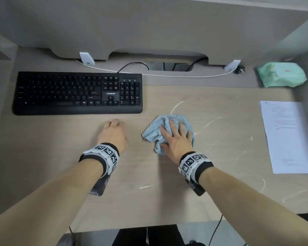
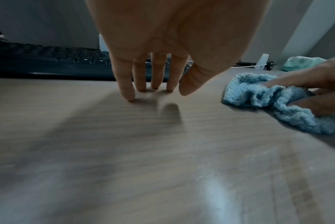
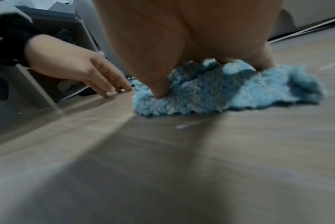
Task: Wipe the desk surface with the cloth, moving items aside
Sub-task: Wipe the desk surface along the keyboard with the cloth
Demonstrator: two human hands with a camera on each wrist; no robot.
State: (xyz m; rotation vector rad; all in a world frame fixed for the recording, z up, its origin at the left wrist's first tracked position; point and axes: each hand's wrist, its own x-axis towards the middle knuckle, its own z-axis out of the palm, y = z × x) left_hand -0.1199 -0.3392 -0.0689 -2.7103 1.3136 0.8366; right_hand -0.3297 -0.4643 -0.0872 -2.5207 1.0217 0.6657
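So the keyboard [image 1: 77, 93] is the big thing here, black, full size, sitting at the back left of the desk [image 1: 60, 157], and you can read LONSAN on it above the arrow keys. Its black cable loops up behind it toward a cutout in the desk, and a white cable [image 1: 149, 74] runs along the back edge past that. Far to the keyboard's right, in the back corner, there's a green pack of wipes [image 1: 281, 74] with a small red mark I can't read. Nearer than that, at the right edge, lies a printed sheet of paper [image 1: 288, 137]; the text is too small to make out.

The cloth [image 1: 156, 132] is fluffy light blue, bunched up on the desk just off the keyboard's front right corner, not touching it. The right hand [image 1: 178, 139] lies on top of it, fingers spread and fairly straight, thumb dug into the fabric, pressing it down. White streaky smears [image 1: 212, 121] are on the wood to the right of it.

The left hand [image 1: 114, 134] is just in front of the keyboard, holding nothing, fingers bent down with the fingertips [image 2: 131, 98] touching the wood.
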